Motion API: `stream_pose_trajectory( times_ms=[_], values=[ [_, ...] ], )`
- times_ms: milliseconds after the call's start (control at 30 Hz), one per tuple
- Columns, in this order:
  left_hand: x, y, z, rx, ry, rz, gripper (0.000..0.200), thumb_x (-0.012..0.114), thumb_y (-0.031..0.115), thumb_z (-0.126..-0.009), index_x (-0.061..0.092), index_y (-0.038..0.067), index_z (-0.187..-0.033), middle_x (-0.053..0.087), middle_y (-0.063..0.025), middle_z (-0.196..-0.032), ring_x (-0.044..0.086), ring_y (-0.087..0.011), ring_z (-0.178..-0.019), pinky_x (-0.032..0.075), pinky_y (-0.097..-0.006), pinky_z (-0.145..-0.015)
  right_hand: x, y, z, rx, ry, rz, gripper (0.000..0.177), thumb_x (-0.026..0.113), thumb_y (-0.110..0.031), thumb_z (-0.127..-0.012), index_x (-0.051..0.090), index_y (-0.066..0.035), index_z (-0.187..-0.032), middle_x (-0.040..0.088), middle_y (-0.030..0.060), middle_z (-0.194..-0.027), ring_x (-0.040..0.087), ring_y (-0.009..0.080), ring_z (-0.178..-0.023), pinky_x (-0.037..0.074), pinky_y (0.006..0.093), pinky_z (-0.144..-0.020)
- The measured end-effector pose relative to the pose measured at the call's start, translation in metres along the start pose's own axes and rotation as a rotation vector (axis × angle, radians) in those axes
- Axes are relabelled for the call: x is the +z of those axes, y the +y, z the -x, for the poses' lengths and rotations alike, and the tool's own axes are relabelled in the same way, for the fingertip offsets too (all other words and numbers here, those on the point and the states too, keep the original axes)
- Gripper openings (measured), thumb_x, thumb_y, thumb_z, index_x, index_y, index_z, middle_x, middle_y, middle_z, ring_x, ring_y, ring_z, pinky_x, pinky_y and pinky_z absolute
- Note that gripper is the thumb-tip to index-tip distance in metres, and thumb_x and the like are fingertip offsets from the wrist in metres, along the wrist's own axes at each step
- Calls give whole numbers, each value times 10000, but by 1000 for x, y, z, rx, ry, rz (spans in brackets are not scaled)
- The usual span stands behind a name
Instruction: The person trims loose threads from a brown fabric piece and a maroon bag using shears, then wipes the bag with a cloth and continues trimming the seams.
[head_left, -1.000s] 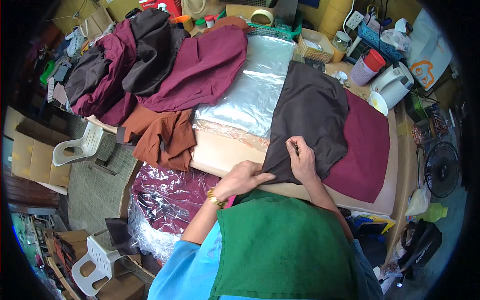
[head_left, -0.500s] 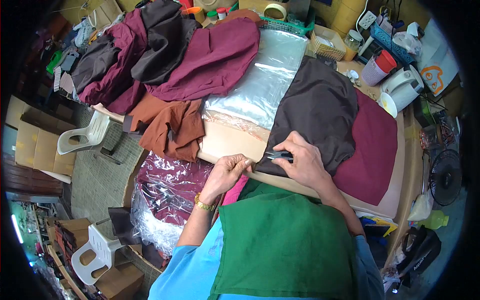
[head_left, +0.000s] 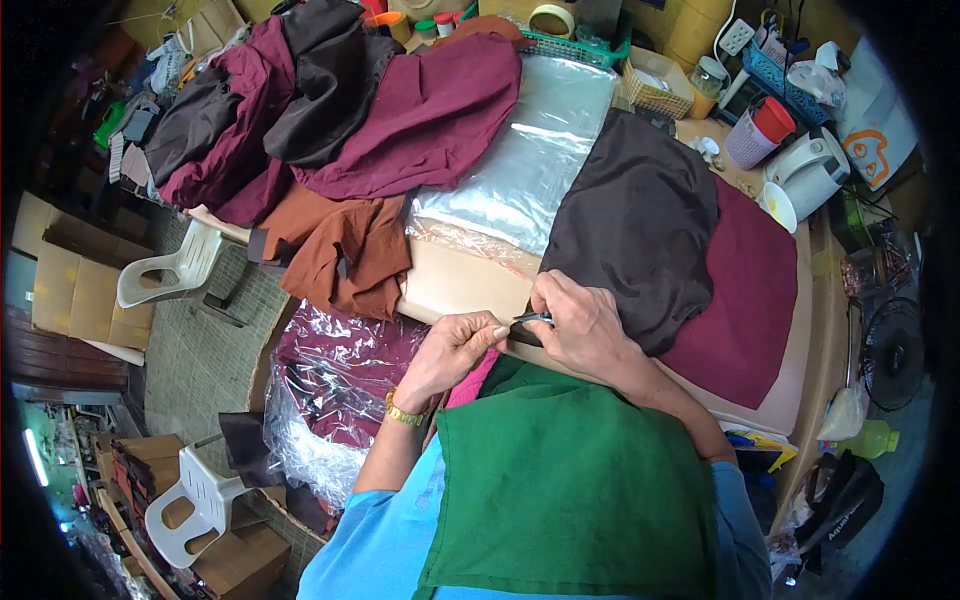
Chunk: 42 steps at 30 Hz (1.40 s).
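Observation:
My left hand (head_left: pixel 452 352) is closed in a pinch at the near left corner of a dark brown cloth (head_left: pixel 640 215). In my right hand (head_left: pixel 588 325) is a small pair of thread snips (head_left: pixel 534 318), its tip right at my left fingertips. Whether a thread lies between the blades is too small to see. The brown cloth lies over a maroon cloth (head_left: pixel 745 300) on the table. A green cloth (head_left: pixel 570 490) covers my lap and front.
Clear plastic bags (head_left: pixel 530 150) lie left of the brown cloth. Beyond them are heaped maroon fabric (head_left: pixel 430 120) and rust-coloured fabric (head_left: pixel 345 255). An electric kettle (head_left: pixel 808 170) stands back right. A plastic-wrapped bundle (head_left: pixel 335 390) sits below the table's left edge, near white chairs (head_left: pixel 190 505).
My right hand has moved slightly left and down, bringing the snips' tip to my left fingertips. The left hand keeps its pinch, almost in place.

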<state>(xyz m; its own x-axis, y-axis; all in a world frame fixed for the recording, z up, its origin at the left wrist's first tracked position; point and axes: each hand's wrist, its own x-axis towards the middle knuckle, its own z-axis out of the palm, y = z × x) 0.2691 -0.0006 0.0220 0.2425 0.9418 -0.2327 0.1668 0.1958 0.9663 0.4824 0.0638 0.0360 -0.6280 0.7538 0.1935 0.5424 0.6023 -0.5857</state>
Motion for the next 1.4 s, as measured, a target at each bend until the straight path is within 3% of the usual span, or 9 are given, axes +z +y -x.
stream_pose_trajectory(
  times_ms=[167, 300, 367, 467, 800, 1100, 1233, 1300, 1400],
  values=[
    [-28, -22, 1, -88, -288, 226, 373, 547, 330, -1044, 650, 47, -824, 544, 38, -688, 430, -33, -625, 361, -218, -558, -7, 18, -5, 132, 230, -31, 416, 809, -157, -755, 546, -75, -1067, 577, 115, -965, 650, 330, -833, 516, 439, -719],
    [18, -30, -42, 129, 298, 159, 386, 577, 334, -1018, 619, -5, -1197, 682, -93, -824, 630, -176, -707, 518, -299, -680, -16, 49, -31, 434, 288, -102, 523, 793, -281, -809, 510, -91, -1207, 651, 176, -908, 661, 361, -820, 520, 464, -747],
    [34, -34, -54, 222, 265, -517, 317, 561, 303, -1028, 673, 8, -1052, 625, -88, -713, 608, -124, -697, 502, -306, -658, -9, 69, -38, 386, 280, -2, 525, 774, -294, -827, 495, -95, -1224, 665, 194, -896, 668, 381, -829, 515, 484, -739],
    [39, -17, -46, 191, 84, -429, 441, 612, 298, -1002, 560, -8, -688, 443, -34, -535, 386, -114, -533, 371, -349, -518, 17, 111, -33, 287, 243, 163, 420, 697, -173, -863, 476, -98, -1212, 684, 210, -871, 673, 418, -855, 495, 530, -704],
    [-21, 2, 0, 90, -522, -251, 420, 657, 323, -974, 608, 31, -675, 462, 14, -528, 428, -54, -515, 367, -279, -476, 29, 98, -22, 186, 241, 45, 281, 650, -80, -861, 515, -108, -1106, 683, 159, -863, 656, 430, -842, 490, 542, -732],
    [-14, -8, -25, 248, 351, 13, 408, 662, 195, -950, 581, -43, -1271, 608, -128, -1243, 605, -210, -1070, 507, -347, -911, 18, 88, -28, 268, 471, -322, 140, 627, -47, -921, 509, -22, -993, 642, 197, -790, 671, 398, -778, 478, 442, -657],
    [42, 0, -52, 327, 367, -283, 297, 616, 239, -984, 621, -11, -1144, 672, -164, -905, 666, -247, -801, 519, -380, -704, 3, 80, -35, 231, 490, -266, 135, 629, -49, -925, 516, -14, -991, 643, 183, -797, 672, 364, -744, 486, 410, -662],
    [54, -5, -49, 315, 322, -439, 277, 577, 203, -1003, 613, 1, -817, 553, -219, -625, 577, -376, -564, 465, -425, -574, -10, 99, -42, 95, 817, -101, 97, 602, -46, -963, 513, -11, -943, 545, 52, -704, 503, 96, -619, 426, 297, -582],
    [39, 6, -22, 127, 253, -316, 315, 575, 202, -1002, 592, -5, -766, 569, -242, -673, 568, -417, -602, 465, -423, -575, -30, 120, -35, 271, 833, -191, 85, 589, -71, -973, 525, -22, -944, 544, 60, -705, 532, 153, -611, 419, 312, -574]
  ],
)
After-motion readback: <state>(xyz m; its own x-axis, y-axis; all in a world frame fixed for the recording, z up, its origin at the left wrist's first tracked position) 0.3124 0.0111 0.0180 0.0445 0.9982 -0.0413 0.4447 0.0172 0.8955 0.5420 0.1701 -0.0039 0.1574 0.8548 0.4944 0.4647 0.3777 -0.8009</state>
